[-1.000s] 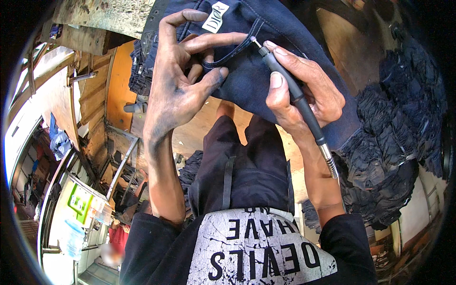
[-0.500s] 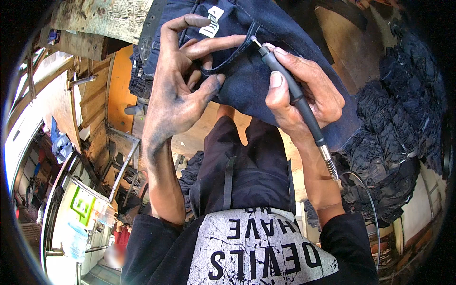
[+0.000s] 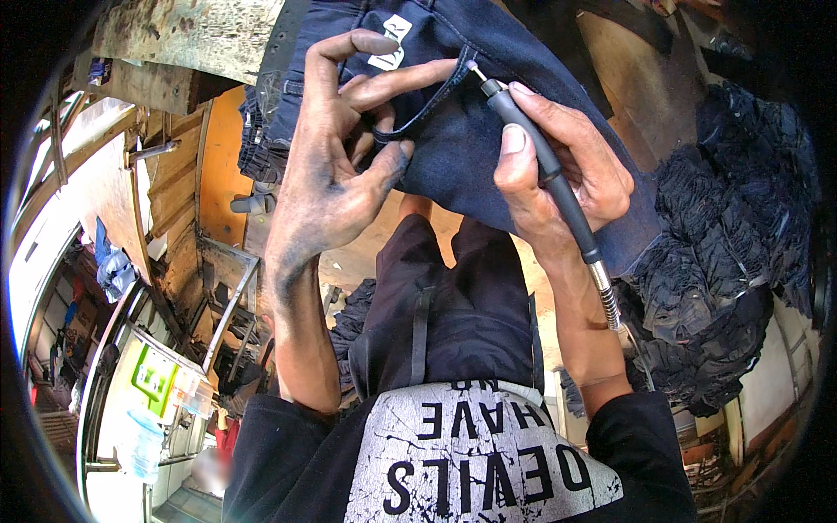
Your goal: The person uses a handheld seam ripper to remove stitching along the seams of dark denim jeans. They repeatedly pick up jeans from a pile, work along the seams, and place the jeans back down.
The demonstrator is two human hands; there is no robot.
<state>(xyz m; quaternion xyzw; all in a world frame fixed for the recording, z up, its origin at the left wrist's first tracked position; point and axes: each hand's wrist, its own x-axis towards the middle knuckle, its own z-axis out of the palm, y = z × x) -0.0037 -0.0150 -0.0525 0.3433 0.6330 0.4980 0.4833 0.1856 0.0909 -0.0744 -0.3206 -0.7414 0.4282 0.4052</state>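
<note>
At twelve o'clock in the head view, dark blue jeans (image 3: pixel 488 148) hang over the edge of a worn wooden counter (image 3: pixel 187 35), a white tag (image 3: pixel 388 42) showing near the top. The left hand (image 3: pixel 336 174), smudged blue-black, pinches a pocket edge (image 3: pixel 427 109) of the jeans between thumb and fingers and holds the cloth taut. The right hand (image 3: pixel 558 179), at about one o'clock, is closed in a pen-like grip around a slim black rotary tool (image 3: pixel 545 170), whose small tip (image 3: pixel 475 72) sits right at that pocket edge; a metal flex shaft (image 3: pixel 608 292) runs from the tool down toward five o'clock. A heap of dark jeans (image 3: pixel 724 253) lies at three o'clock. The step in hand looks like abrading the pocket seam. Going on would seem to call for keeping the cloth stretched, the tip light on the edge and clear of the left fingertips just beside it.
</note>
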